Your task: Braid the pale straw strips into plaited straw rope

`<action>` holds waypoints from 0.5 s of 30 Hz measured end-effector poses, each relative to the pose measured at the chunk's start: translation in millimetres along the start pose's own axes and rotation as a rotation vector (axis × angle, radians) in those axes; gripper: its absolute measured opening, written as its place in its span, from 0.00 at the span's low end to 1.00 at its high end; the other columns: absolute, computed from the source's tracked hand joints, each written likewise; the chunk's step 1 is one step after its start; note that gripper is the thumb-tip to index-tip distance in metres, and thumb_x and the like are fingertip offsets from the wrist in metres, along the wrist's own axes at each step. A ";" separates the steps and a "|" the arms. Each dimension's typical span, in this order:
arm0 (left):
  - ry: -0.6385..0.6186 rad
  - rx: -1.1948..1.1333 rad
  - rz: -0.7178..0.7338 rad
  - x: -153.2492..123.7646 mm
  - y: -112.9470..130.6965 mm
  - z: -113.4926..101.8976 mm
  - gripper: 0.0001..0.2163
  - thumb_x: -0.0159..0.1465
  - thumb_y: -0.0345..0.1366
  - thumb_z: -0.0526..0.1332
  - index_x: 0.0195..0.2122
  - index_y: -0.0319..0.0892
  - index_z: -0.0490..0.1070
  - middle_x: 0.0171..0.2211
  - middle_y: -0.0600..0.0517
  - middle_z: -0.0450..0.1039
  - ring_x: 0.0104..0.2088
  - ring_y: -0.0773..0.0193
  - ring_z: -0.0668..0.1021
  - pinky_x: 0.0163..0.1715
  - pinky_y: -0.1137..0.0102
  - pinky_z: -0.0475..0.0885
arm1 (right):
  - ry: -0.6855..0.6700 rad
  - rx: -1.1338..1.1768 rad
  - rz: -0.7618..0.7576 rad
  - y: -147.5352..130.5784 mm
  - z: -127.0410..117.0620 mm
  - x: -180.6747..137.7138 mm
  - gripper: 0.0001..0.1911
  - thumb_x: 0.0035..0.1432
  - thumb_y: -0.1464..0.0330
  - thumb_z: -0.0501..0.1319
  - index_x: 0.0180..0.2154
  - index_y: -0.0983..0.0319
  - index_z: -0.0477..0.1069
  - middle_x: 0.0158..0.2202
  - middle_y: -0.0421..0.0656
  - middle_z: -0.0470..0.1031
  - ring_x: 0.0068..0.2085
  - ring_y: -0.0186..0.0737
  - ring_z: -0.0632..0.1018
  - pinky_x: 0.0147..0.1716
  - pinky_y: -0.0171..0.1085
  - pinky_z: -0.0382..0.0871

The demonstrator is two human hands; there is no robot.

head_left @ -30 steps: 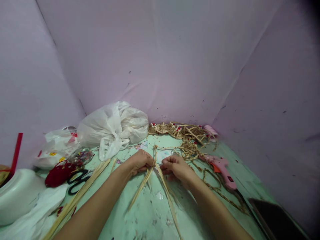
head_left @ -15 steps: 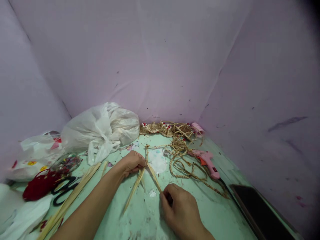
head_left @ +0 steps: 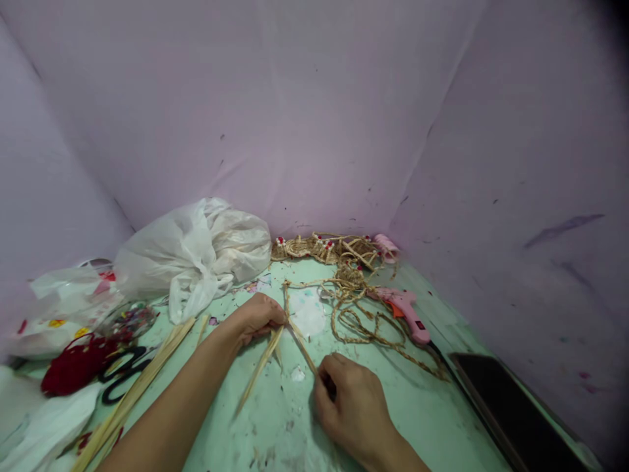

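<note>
My left hand point(head_left: 261, 317) is closed in a pinch at the lower end of a thin plaited straw cord point(head_left: 287, 300). Loose pale straw strands point(head_left: 256, 381) hang below those fingers toward the front. A separate straw strand point(head_left: 303, 349) stretches down to the right from the pinch, and my right hand point(head_left: 352, 398) grips its other part between thumb and curled fingers. Beyond the hands, the cord runs right into a coiled length of straw rope point(head_left: 350, 321). A bundle of long flat straw strips point(head_left: 142, 387) lies beside my left forearm.
A pink glue gun point(head_left: 407, 308) and a dark phone-like slab point(head_left: 511, 410) lie right. Black-handled scissors point(head_left: 115, 393), red yarn point(head_left: 73, 367) and a white plastic bag point(head_left: 196, 252) are left. Woven straw pieces with red and white beads point(head_left: 312, 248) line the wall.
The strand between my hands looks narrower and more twisted. Both hands keep their grips and nearly the same places; the whole view has shifted slightly.
</note>
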State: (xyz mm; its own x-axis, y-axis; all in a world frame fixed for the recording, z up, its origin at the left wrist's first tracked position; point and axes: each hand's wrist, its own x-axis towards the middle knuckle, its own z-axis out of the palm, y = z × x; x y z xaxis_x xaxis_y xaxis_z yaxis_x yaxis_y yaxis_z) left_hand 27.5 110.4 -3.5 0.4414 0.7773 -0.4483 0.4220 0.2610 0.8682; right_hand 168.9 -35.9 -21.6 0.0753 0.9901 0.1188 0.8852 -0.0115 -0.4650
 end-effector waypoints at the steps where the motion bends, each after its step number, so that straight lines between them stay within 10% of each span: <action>1: 0.000 -0.002 -0.001 0.0 -0.1 0.1 0.05 0.40 0.32 0.57 0.13 0.38 0.60 0.09 0.60 0.52 0.09 0.78 0.51 0.10 0.76 0.40 | 0.001 0.007 -0.002 0.1 -0.1 0.0 0.07 0.48 0.73 0.52 0.23 0.62 0.67 0.24 0.41 0.69 0.24 0.32 0.67 0.24 0.32 0.50; 15: 0.023 -0.033 -0.010 -3.2 5.5 2.8 0.06 0.39 0.32 0.58 0.13 0.37 0.61 0.09 0.60 0.52 0.10 0.79 0.52 0.10 0.78 0.41 | 0.003 0.006 -0.013 1.4 0.8 0.3 0.05 0.45 0.72 0.53 0.22 0.62 0.66 0.23 0.40 0.68 0.24 0.32 0.66 0.23 0.32 0.49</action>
State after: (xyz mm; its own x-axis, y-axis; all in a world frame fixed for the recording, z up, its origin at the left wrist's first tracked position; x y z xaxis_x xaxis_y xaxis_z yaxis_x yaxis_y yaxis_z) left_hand 30.7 107.7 2.1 0.4187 0.7873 -0.4527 0.4000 0.2877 0.8702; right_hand 169.8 -35.5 -22.9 0.0652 0.9897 0.1271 0.8833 0.0020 -0.4688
